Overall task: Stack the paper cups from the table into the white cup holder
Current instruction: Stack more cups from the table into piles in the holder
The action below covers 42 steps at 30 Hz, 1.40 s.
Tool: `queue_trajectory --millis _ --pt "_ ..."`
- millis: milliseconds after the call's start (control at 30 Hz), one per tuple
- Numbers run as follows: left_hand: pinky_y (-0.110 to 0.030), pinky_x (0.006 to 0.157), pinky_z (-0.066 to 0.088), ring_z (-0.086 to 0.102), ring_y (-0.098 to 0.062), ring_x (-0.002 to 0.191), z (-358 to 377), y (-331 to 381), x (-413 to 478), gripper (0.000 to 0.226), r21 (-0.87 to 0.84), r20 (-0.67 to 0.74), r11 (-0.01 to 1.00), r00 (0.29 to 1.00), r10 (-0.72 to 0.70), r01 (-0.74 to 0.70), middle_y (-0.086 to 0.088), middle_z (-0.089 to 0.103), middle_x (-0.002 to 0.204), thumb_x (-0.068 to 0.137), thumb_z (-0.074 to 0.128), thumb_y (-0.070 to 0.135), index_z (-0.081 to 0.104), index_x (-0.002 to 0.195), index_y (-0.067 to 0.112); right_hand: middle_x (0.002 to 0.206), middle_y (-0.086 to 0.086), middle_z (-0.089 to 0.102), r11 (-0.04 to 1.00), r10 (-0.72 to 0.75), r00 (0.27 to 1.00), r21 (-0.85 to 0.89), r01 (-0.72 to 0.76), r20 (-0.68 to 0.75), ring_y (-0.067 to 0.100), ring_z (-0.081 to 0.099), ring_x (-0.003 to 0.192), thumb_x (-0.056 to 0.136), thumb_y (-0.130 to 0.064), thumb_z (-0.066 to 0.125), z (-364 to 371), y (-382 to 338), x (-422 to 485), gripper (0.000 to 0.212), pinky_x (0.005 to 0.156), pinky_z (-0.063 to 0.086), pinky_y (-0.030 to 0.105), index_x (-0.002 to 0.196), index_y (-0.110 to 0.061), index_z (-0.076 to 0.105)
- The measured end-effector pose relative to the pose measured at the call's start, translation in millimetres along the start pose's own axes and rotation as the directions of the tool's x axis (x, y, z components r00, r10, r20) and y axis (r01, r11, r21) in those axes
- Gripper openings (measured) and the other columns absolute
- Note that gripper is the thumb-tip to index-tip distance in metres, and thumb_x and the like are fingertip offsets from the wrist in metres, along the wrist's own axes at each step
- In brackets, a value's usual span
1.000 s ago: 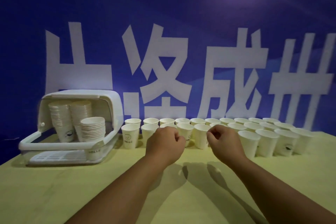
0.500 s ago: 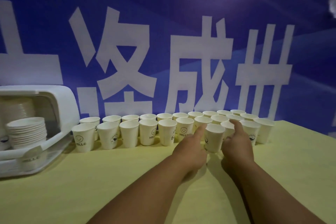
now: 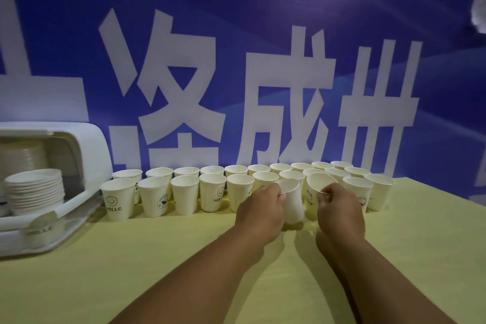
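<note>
two pinches: left hand [image 3: 260, 210] on upright cup [image 3: 293, 202], right hand [image 3: 340, 208] on tilted cup [image 3: 319, 184]; we nest next, holder [image 3: 86, 144] at nine o'clock.

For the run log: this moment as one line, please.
left hand: pinches plain cup by rim | right hand: pinches tilted cup | white cup holder: stacks inside | phase: pickup

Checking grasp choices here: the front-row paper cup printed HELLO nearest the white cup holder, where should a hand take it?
Probably pinch the near rim of the HELLO cup from above. It stands upright, mouth open, with the cup holder on its left, the neighbouring cup close on its right and another cup behind, so the wall is crowded but the rim is free.
</note>
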State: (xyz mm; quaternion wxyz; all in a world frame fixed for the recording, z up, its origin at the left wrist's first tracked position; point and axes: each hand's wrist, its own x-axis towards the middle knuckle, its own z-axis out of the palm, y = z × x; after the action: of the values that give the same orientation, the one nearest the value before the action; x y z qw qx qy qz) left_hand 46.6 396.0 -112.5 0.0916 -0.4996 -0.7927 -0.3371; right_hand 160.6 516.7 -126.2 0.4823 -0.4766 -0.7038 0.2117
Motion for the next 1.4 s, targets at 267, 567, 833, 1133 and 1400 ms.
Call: queue_trajectory --millis 267,567,833,1133,1400 --pt "-0.039 0.069 0.052 0.057 -0.017 0.080 -66.9 -57.3 -26.2 0.030 0.077 -0.150 0.996 0.988 -0.031 0.043 0.008 0.060 0.090 0.107 0.035 0.047 0.050 0.090 0.027 0.088 -0.008 0.062 0.968 -0.235 0.965 0.118 0.221 0.118 0.007 0.056 0.078 0.097 -0.031 0.062 7.2 -60.0 -48.2 0.008 0.066 0.051 0.028 0.098 -0.024 0.065" --pt "-0.036 0.061 0.048 0.053 -0.014 0.071 -156.1 -130.7 -60.2 0.032 0.115 -0.323 0.992 0.946 -0.014 0.054 0.008 0.056 0.077 0.107 0.038 0.043 0.046 0.082 0.026 0.088 -0.012 0.063 0.889 -0.351 0.905 0.388 0.242 0.241 0.006 0.060 0.080 0.097 -0.031 0.061 35.9 -147.0 -95.4 0.007 0.069 0.053 0.023 0.098 -0.024 0.064" --pt "-0.032 0.056 0.034 0.050 -0.017 0.067 -224.6 -202.6 -80.8 0.028 0.255 -0.449 0.963 0.893 0.035 0.091 0.006 0.052 0.080 0.106 0.034 0.040 0.043 0.084 0.026 0.097 -0.009 0.064 0.791 -0.400 0.872 0.586 0.174 0.282 0.009 0.062 0.088 0.098 -0.031 0.061 87.8 -223.8 -136.2 0.004 0.075 0.057 0.026 0.097 -0.028 0.062" --pt "-0.036 0.061 0.049 0.056 -0.025 0.077 -272.9 -262.9 -95.0 0.036 0.165 -0.707 0.980 0.706 0.038 0.113 -0.003 0.058 0.090 0.108 0.030 0.039 0.056 0.102 0.014 0.097 -0.008 0.063 0.709 -0.433 0.870 0.685 0.168 0.235 0.012 0.061 0.093 0.098 -0.032 0.058 143.0 -297.3 -166.9 0.006 0.079 0.058 0.033 0.093 -0.029 0.059" --pt "-0.031 0.060 0.044 0.055 -0.023 0.081 -289.5 -280.9 -103.5 0.026 0.179 -0.705 0.949 0.706 -0.061 0.261 -0.001 0.057 0.097 0.107 0.036 0.032 0.055 0.104 0.016 0.100 -0.007 0.062 0.633 -0.361 0.902 0.773 0.051 0.236 0.013 0.060 0.094 0.100 -0.030 0.055 161.6 -345.2 -185.3 0.008 0.077 0.057 0.025 0.093 -0.027 0.058"
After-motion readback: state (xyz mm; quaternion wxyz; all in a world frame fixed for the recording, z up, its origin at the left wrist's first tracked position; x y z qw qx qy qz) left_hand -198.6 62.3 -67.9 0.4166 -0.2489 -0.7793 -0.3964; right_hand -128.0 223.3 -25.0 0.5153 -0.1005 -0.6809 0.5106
